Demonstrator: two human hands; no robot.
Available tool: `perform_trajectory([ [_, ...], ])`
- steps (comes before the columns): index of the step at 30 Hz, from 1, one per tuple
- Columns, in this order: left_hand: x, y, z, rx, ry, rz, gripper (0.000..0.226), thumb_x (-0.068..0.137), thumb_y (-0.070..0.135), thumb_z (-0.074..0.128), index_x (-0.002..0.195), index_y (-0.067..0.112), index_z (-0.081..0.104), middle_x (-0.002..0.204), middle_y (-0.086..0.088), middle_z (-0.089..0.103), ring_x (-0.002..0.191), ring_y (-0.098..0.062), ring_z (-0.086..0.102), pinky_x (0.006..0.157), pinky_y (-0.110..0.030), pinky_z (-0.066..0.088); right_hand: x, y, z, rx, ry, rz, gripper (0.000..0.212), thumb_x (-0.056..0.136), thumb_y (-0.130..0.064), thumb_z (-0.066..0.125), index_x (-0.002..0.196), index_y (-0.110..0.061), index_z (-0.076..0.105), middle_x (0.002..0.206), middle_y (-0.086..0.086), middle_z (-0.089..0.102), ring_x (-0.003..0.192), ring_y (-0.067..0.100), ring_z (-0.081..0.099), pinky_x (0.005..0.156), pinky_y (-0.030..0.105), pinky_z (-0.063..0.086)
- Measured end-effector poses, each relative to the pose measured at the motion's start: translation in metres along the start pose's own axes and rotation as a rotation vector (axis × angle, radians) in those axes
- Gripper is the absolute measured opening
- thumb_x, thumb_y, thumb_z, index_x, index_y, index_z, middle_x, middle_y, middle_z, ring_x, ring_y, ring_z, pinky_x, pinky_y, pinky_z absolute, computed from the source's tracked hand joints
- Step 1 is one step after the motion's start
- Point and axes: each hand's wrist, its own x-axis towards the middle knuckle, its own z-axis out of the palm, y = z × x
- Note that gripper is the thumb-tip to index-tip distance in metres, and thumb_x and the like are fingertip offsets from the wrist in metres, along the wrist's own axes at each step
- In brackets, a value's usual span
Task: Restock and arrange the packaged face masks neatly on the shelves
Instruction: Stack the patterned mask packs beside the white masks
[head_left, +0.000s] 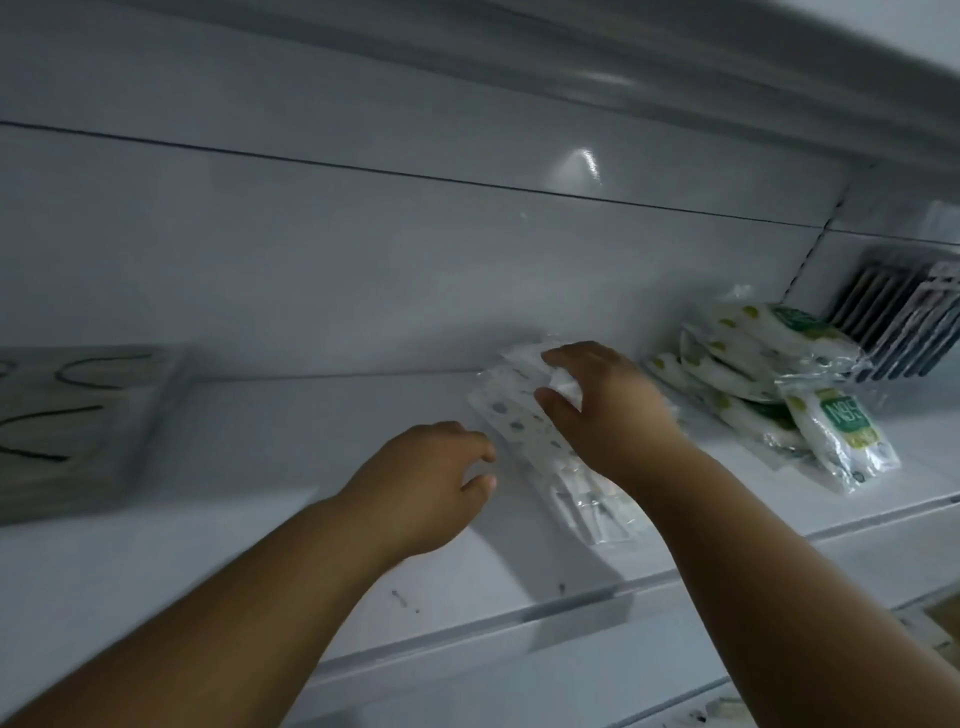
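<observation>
On the middle of the white shelf (260, 415), the right hand (613, 410) pinches a spotted mask pack (524, 431) lying flat while the left hand (431, 483) hovers loosely curled and empty beside it, so a careless shove right could topple the leaning green packs (753, 358).

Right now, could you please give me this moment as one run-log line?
right hand: grips mask pack on shelf | left hand: beside pack, holds nothing | N95 pile: right of pack
</observation>
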Motion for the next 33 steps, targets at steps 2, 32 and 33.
perform_trajectory([
  [2,0.015,0.017,0.013,-0.047,-0.026,-0.032,0.031,0.1,0.041,0.052,0.13,0.036,0.062,0.128,0.012,0.057,0.114,-0.01,0.055,0.095,-0.024,0.043,0.003,0.027,-0.002,-0.11,-0.066,0.048,0.061,0.085,-0.055,0.053,0.135,-0.02,0.058,0.137,0.006,0.059,0.128,0.032,0.052,0.108,0.048,0.04],
  [32,0.063,0.099,0.045,-1.755,0.426,-0.508,0.075,0.072,0.064,0.065,0.125,0.01,0.064,0.115,-0.013,0.074,0.106,-0.028,0.072,0.096,-0.042,0.053,-0.043,0.063,0.008,0.236,-0.398,-0.176,0.08,0.084,-0.075,0.013,0.156,-0.04,0.019,0.164,-0.012,0.018,0.154,0.017,0.001,0.123,0.055,0.002],
  [33,0.06,0.097,0.045,-1.73,0.44,-0.502,0.061,0.081,0.056,0.065,0.121,0.009,0.065,0.111,-0.013,0.075,0.101,-0.027,0.073,0.087,-0.039,0.056,-0.042,0.063,0.007,0.32,-0.404,-0.172,0.077,0.086,-0.073,0.012,0.155,-0.04,0.024,0.163,-0.012,0.022,0.154,0.015,0.006,0.123,0.052,0.006],
])
